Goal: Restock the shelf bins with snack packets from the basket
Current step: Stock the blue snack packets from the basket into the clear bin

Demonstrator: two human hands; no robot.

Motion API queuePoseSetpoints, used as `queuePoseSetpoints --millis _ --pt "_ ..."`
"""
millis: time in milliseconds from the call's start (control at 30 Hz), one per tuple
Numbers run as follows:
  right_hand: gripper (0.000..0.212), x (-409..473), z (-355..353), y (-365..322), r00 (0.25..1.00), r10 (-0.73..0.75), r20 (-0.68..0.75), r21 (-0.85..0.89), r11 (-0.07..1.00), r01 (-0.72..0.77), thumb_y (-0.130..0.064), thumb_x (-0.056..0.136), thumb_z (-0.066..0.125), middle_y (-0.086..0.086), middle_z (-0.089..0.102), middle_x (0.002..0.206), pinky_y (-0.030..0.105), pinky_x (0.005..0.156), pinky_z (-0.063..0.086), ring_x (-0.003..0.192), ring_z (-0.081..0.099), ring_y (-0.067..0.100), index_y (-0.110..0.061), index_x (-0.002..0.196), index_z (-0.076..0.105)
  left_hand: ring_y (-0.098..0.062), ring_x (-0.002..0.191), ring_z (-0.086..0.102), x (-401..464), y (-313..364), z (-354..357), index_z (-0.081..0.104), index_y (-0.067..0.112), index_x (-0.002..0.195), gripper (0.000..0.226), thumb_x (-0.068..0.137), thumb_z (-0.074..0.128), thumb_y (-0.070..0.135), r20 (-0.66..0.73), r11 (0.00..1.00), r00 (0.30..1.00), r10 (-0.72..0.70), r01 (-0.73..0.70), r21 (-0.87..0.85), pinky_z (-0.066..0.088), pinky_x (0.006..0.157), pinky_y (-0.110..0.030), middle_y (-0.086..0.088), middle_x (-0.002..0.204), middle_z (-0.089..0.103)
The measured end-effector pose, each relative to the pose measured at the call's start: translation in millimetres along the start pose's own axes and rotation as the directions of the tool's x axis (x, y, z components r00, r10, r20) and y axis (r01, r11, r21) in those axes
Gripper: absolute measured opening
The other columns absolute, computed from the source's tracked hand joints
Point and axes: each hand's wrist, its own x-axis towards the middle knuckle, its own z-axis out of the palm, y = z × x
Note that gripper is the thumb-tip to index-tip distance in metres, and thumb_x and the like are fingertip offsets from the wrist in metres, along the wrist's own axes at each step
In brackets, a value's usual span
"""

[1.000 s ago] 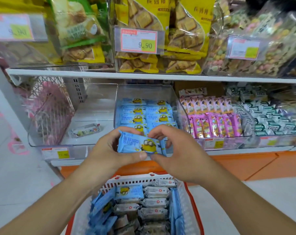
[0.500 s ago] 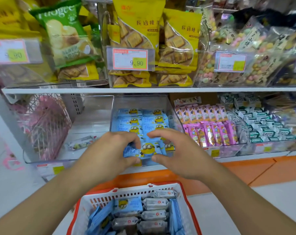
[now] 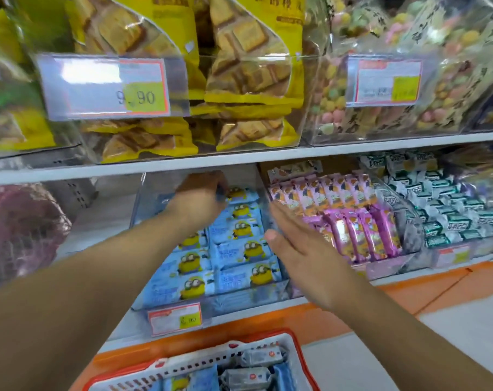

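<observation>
Readable text: price tags only.
Upper-shelf price tag point(image 3: 112, 86) on the clear bin of yellow biscuit bags reads "9.90" on its yellow patch. Lower price tag point(image 3: 175, 318) under the blue packet bin shows a figure ending ".90"; first digit unclear. Right-hand tag point(image 3: 387, 81) and packet print blurred, illegible.

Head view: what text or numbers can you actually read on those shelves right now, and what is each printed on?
"9.90": yellow patch of the price tag on the clear bin of yellow biscuit bags.
".90": price tag on the blue snack packets' bin; leading digit blurred.
Right upper price tag: blurred, unreadable.
Packet and bag lettering: too blurred to read.
</observation>
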Motion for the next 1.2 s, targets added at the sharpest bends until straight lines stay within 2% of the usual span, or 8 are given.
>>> queuePoseSetpoints --millis 333,500,633,800,967,1067,1133,1200 --pt "0.067 3.2 2.8 7.7 1.000 -0.020 0.001 -0.032 0.999 0.020 -0.065 0.102 0.026 -0.040 -0.004 0.164 0.014 0.121 0.001 0.149 -0.006 -0.019 -0.047 0.164 0.007 -0.035 0.112 0.058 36.6 -13.3 46.3 0.071 0.018 0.108 0.020 0.088 0.072 0.019 0.011 0.998 1.000 0.021 -0.022 0.066 0.048 0.094 -0.038 -0.011 0.114 0.065" --pt "0.066 2.3 3.0 5.6 0.999 -0.030 -0.009 -0.052 0.998 0.030 -0.064 0.103 0.026 -0.041 -0.004 0.164 0.013 0.120 0.001 0.149 -0.006 -0.019 -0.047 0.164 0.007 -0.043 0.110 0.058 22.7 -11.1 48.7 0.069 0.014 0.129 0.044 0.094 0.045 0.025 0.002 0.986 0.997 0.074 -0.073 0.153 0.052 0.094 -0.049 -0.013 0.125 0.063" --pt "0.066 1.5 3.3 1.9 1.000 -0.031 -0.002 -0.082 0.996 0.030 -0.062 0.105 0.027 -0.036 -0.004 0.166 0.014 0.120 0.001 0.151 -0.005 -0.016 -0.043 0.165 0.006 -0.043 0.115 0.059 18.5 -4.2 39.3 0.060 0.019 0.140 0.061 0.088 0.031 0.033 0.123 0.962 0.991 0.046 -0.077 0.261 0.050 0.098 -0.051 -0.013 0.133 0.062" --pt "0.069 1.6 3.6 -0.6 1.000 -0.028 0.008 -0.093 0.995 0.028 -0.060 0.105 0.030 -0.029 -0.003 0.169 0.020 0.125 0.003 0.153 -0.005 -0.011 -0.038 0.166 0.006 -0.037 0.125 0.055 3.3 14.5 16.0 0.056 0.016 0.138 0.040 0.103 0.041 0.030 0.190 0.992 0.982 0.005 -0.029 0.127 0.048 0.103 -0.042 -0.012 0.139 0.059" --pt "0.070 -3.9 4.7 -9.2 0.998 -0.045 -0.033 -0.134 0.990 0.040 -0.052 0.107 0.042 -0.017 0.003 0.173 0.024 0.126 0.006 0.157 0.000 0.000 -0.028 0.167 0.014 -0.023 0.134 0.052 -58.3 34.0 -26.8 0.058 0.020 0.143 0.040 0.106 0.050 0.032 0.090 0.994 0.994 0.064 -0.056 -0.096 0.037 0.108 -0.025 -0.003 0.146 0.058" --pt "0.062 -17.2 18.5 -22.5 0.979 -0.138 -0.150 -0.250 0.963 0.097 -0.045 0.105 0.051 -0.001 0.026 0.167 0.038 0.127 0.021 0.155 0.019 0.017 -0.015 0.158 0.037 -0.008 0.116 0.057 -120.4 35.8 -52.0 0.065 0.022 0.130 0.031 0.104 0.053 0.032 0.016 0.982 0.993 0.116 -0.112 -0.149 0.038 0.095 -0.017 0.003 0.129 0.065" --pt "0.052 -32.2 33.3 -34.9 0.941 -0.270 -0.205 -0.322 0.926 0.195 -0.043 0.100 0.054 0.008 0.046 0.147 0.043 0.116 0.035 0.138 0.040 0.026 -0.008 0.139 0.055 0.009 0.092 0.056 -168.8 34.0 -65.9 0.070 0.021 0.116 0.020 0.102 0.057 0.027 -0.005 0.972 0.993 0.115 -0.114 -0.207 0.035 0.081 -0.003 0.006 0.110 0.067" --pt "0.045 -47.3 52.4 -44.7 0.892 -0.401 -0.209 -0.446 0.851 0.278 -0.040 0.093 0.054 0.012 0.052 0.128 0.047 0.103 0.041 0.121 0.048 0.033 -0.005 0.121 0.060 0.013 0.080 0.055 -218.2 22.2 -68.2 0.071 0.023 0.106 0.012 0.100 0.060 0.025 0.013 0.967 0.998 0.067 -0.062 -0.247 0.036 0.072 -0.002 0.010 0.098 0.066"
